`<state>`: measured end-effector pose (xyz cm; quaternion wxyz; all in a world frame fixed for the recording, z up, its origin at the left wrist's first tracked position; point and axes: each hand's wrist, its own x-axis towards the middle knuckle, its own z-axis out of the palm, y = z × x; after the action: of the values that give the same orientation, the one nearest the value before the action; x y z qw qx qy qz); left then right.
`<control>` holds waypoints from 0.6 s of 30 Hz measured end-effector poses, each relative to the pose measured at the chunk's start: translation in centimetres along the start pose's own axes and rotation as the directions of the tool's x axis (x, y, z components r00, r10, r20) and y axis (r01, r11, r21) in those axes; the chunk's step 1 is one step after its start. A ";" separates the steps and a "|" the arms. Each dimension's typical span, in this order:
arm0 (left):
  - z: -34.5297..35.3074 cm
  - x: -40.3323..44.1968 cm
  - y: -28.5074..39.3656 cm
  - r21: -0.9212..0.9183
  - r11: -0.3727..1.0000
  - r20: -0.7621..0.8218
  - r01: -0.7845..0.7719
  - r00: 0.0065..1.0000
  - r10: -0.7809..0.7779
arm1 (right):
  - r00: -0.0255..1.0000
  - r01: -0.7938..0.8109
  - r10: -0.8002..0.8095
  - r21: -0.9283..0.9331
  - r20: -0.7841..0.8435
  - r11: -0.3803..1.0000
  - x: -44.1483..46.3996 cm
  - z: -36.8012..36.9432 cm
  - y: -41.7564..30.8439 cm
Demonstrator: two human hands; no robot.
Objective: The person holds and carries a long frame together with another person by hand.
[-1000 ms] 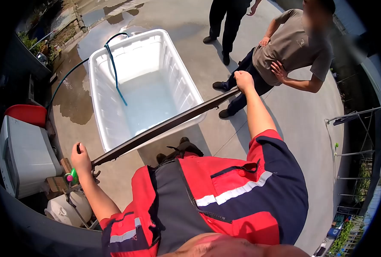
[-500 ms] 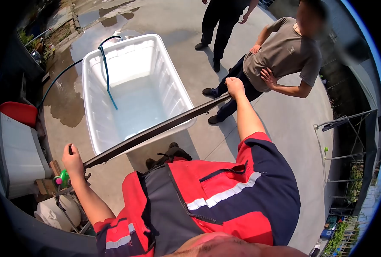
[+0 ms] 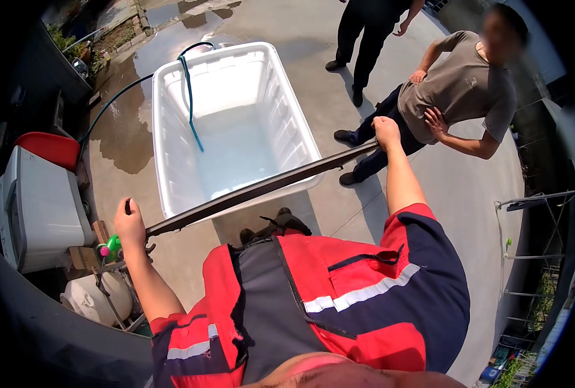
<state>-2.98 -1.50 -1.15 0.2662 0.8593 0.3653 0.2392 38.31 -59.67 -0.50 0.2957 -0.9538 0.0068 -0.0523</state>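
Note:
A long dark belt-like strap [image 3: 261, 188] is stretched taut across the view, slanting up to the right. My left hand [image 3: 129, 223] is closed round its lower left end, where small dark fittings hang. At the upper right end, my right hand [image 3: 387, 133] grips it in a fist. Beyond the strap stands a large white plastic tub [image 3: 300, 116] with shallow water [image 3: 235, 152] in it. The strap crosses in front of the tub's near edge. A green hose [image 3: 189, 97] hangs over the far rim and down to the water.
Two people stand at the right; one in a grey-brown shirt [image 3: 462, 84] has hands on hips. At the left are a white washing machine [image 3: 45, 200], a red basin [image 3: 48, 152] and a white rounded container [image 3: 100, 297]. Puddles [image 3: 126, 123] wet the concrete.
The whole view has shifted, so the tub, people and both hands sit farther right in it. My grip on the strap looks the same.

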 end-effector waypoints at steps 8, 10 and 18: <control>-0.8 0.2 0.7 -0.006 0.992 0.013 0.125 0.992 -0.125 | 0.978 0.162 -0.174 0.113 0.111 0.980 2.9 1.7 2.7; -1.1 -0.4 0.9 -0.028 0.988 0.032 0.151 0.988 -0.150 | 0.978 0.163 -0.172 0.082 0.116 0.983 2.7 0.9 3.4; -1.5 0.0 1.9 -0.054 0.982 0.072 0.178 0.982 -0.174 | 0.984 0.127 -0.141 0.125 0.111 0.984 1.1 0.6 1.1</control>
<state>-2.94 -2.17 1.20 0.3243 0.8226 0.4236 0.1969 39.50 -60.28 -1.52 0.3470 -0.9345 -0.0782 -0.0154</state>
